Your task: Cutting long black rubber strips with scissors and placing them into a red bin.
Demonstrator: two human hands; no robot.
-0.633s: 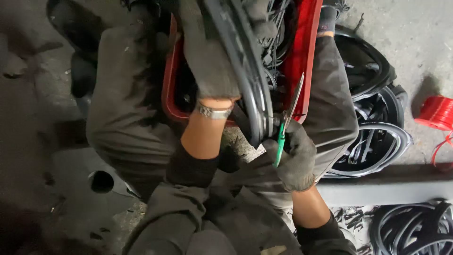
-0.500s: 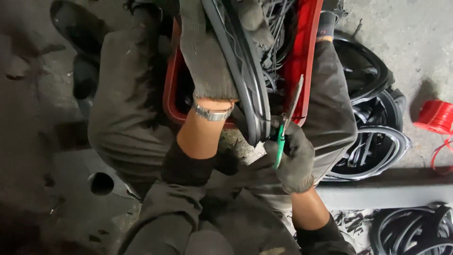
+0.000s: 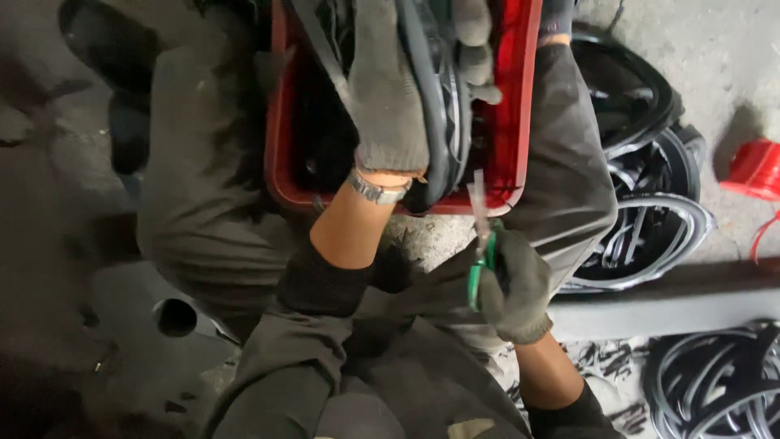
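My left hand [image 3: 390,97], in a grey knit glove with a metal watch at the wrist, grips a bundle of black rubber rings [image 3: 435,106] over a red plastic tub [image 3: 520,89] set between my knees. My right hand [image 3: 512,284], also gloved, is closed on green-handled scissors [image 3: 479,244]. Their blades point up toward the lower end of the bundle, near the tub's front rim.
Stacks of black rubber rings [image 3: 642,211] lie on the floor at the right, more of them [image 3: 715,390] at the lower right. A grey bar [image 3: 691,313] runs across the floor. A red container [image 3: 756,167] stands at the right edge. My dark-trousered legs flank the tub.
The left hand has lifted the bundle of rings higher over the tub. The right hand with the scissors has stayed in about the same place.
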